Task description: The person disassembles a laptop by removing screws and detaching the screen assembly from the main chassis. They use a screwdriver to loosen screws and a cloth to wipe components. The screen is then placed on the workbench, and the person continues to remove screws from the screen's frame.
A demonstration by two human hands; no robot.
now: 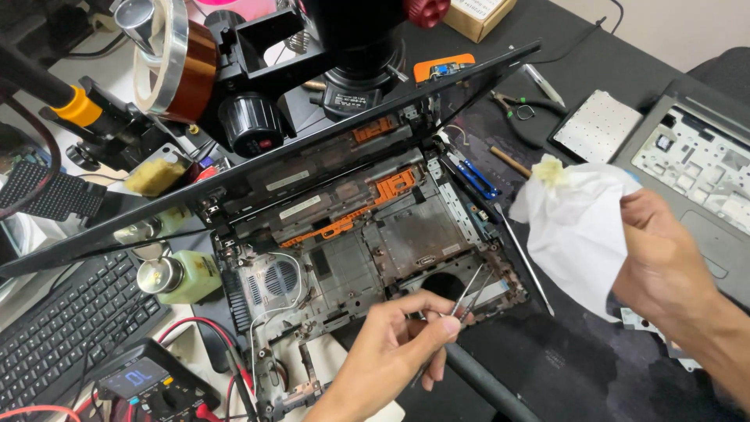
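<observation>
Left hand point(391, 344): pinching tweezers point(466, 293), tips over the opened laptop base point(367, 242) on the bench point(594, 367). Right hand point(664, 258): closed on a crumpled white tissue point(574, 227), held above the bench right of the base. Nearby: green bottle point(183, 275), multimeter point(144, 383), black keyboard point(62, 320), blue-handled tool point(475, 176).

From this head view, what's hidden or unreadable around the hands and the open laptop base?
- Tweezers tips: too thin to tell if they grip anything.
- Right hand fingers: covered by the white tissue.
- Laptop base rear: masked by the tilted screen.
- Left hand wrist: cut by the bottom edge.
</observation>
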